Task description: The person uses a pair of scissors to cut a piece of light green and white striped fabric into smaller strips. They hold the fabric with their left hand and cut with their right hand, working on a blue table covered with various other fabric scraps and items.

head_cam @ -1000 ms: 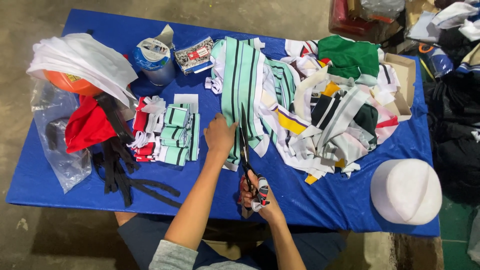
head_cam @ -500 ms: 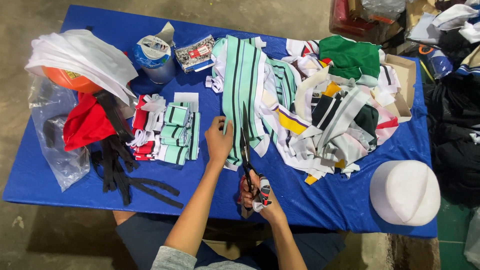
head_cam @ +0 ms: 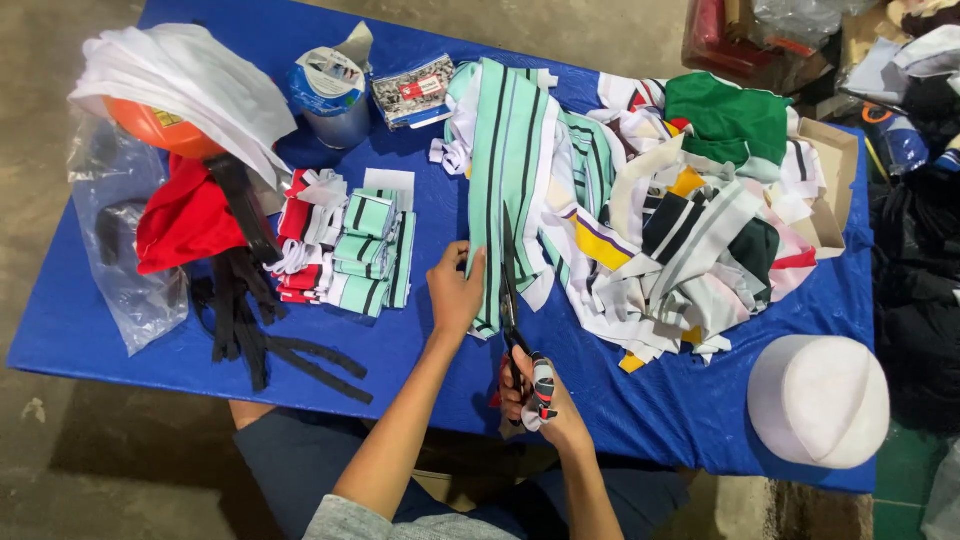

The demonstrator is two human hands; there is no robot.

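Beside my left hand (head_cam: 455,292) pinning striped cloth (head_cam: 505,160), my right hand (head_cam: 535,395) grips scissors (head_cam: 510,290) barely started; folded pieces (head_cam: 365,255) lie left.

View from above: a table covered by a blue plastic sheet (head_cam: 640,420) stands on a bare grey concrete floor (head_cam: 110,460), stained in places. A strip of green floor (head_cam: 900,490) shows at lower right. Even, soft light; shadow beneath the table's near edge.

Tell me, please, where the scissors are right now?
In the head view, the scissors are near the table's front edge, held in the right hand, blades lying along the mint striped fabric strip that the left hand holds down.
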